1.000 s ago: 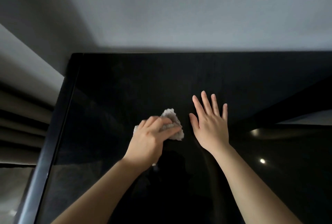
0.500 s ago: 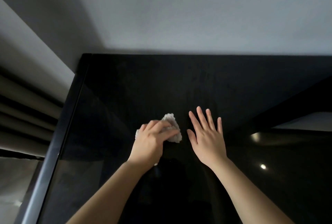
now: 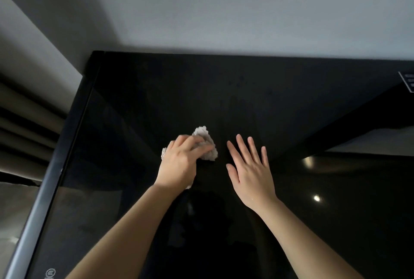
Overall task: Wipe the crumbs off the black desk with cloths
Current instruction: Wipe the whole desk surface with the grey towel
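- Cloth [image 3: 207,144], pale and rough in texture, is bunched into a lump on the black desk [image 3: 291,108], a little left of the middle of the top and near to the person.
- The left hand [image 3: 179,164] covers most of it. The fingers are curled over the bunch, so the hand grips the cloth and presses it down at the same time. I judge this hold is chosen so that the cloth drags over the surface and does not slide out from under the palm.
- The right hand [image 3: 251,171] holds nothing. It lies palm down just beside the cloth, with the fingers straight and slightly spread. It seems to rest on the glossy top, but I cannot tell whether it really touches. Probably it steadies the body, or it serves as a barrier against which crumbs can be gathered.
- Faint specks [image 3: 240,82] show farther back, between the hands and the wall [image 3: 246,9]. They may be crumbs or only smears; they are too small to say.
- The wiping seems to be partly done, and the back part of the desk would be the next area to reach.
- A white label [image 3: 408,83] sits at the right edge of the top, and a curtain [image 3: 24,122] hangs beyond the left edge.
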The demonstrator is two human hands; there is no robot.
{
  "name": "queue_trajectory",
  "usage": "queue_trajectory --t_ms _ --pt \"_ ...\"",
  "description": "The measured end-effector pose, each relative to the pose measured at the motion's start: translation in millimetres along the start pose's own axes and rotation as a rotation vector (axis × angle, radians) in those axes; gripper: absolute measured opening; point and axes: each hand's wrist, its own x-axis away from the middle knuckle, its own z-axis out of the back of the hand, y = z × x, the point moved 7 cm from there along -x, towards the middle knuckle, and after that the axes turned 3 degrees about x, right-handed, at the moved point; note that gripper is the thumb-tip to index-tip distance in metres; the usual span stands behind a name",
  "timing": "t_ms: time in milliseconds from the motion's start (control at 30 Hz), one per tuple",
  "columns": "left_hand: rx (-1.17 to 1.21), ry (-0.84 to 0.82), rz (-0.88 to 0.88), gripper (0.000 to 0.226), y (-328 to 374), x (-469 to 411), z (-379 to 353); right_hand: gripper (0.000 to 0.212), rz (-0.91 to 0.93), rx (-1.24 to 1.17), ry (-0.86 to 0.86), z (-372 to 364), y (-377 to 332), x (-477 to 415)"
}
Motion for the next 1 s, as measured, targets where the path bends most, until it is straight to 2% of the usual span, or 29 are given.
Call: queue_trajectory --t_ms 67,200,300,400,500,633,700,767,867,933,1000 --pt "0.042 0.046 0.080 0.044 4.7 3.3 -2.7 0.054 0.000 -0.012 0.005 0.6 1.8 6.0" --pt "0.088 -0.029 -0.036 0.045 41.8 44.9 -8.7 0.054 0.005 -0.046 0.004 1.3 4.1 18.9" --pt "0.161 -0.049 0.004 0.051 51.3 58.3 -7.4 0.052 0.025 -0.114 0.011 3.7 5.5 26.6" --pt "0.269 0.003 0.179 0.064 46.6 53.9 1.9 0.044 -0.027 -0.361 0.033 15.8 9.6 32.6" --pt "0.361 0.059 0.324 0.068 46.8 60.5 8.7 0.033 -0.175 -0.691 0.126 34.7 7.4 46.1" --pt "0.512 0.065 0.463 0.057 50.5 87.5 12.0 0.037 -0.230 -0.928 0.188 41.0 -16.8 63.1" --pt "0.506 0.167 0.568 0.051 41.2 102.8 21.3 0.044 -0.191 -0.965 0.224 39.1 -32.4 66.4" --pt "0.625 0.206 0.655 0.046 34.7 113.4 20.5 0.045 -0.133 -0.949 0.203 34.8 -52.0 66.5" --pt "0.837 0.103 0.697 0.059 37.1 116.5 5.8 0.048 -0.091 -0.916 0.131 31.7 -64.0 56.5" --pt "0.831 -0.009 0.617 0.070 42.6 111.1 0.4 0.050 -0.057 -0.862 0.091 31.9 -58.7 46.4" --pt "0.727 -0.086 0.548 0.073 43.6 101.9 -1.8 0.050 -0.009 -0.814 0.101 34.4 -49.6 38.6"
